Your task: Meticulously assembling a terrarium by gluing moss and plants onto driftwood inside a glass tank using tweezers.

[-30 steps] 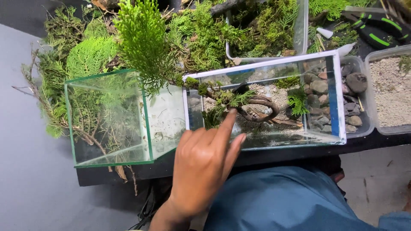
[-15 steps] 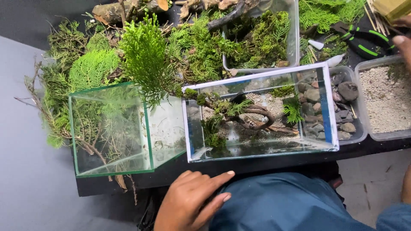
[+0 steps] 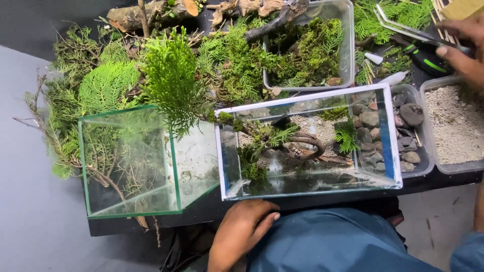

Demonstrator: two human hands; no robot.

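A glass tank (image 3: 307, 146) with white and blue edging stands at the table's front, holding sand, curved driftwood, small green plants and stones. Left of it an empty glass tank (image 3: 131, 161) lies tilted, with a green conifer sprig (image 3: 171, 80) leaning over it. My left hand (image 3: 242, 229) rests below the table's front edge, just under the planted tank, fingers loose and holding nothing. My right hand (image 3: 464, 50) is at the far right, closed around the end of long metal tweezers (image 3: 403, 30), above the tray of sand (image 3: 456, 126).
Moss, fern fronds and twigs (image 3: 101, 85) cover the back left. A clear tub of moss (image 3: 312, 50) sits behind the planted tank. A tray of stones (image 3: 411, 136) and a black and green tool (image 3: 426, 63) lie at right. Logs (image 3: 151, 12) line the back edge.
My left hand has dropped from the planted tank's front glass to below the table edge. My right hand has come into view at the upper right, onto the tweezers.
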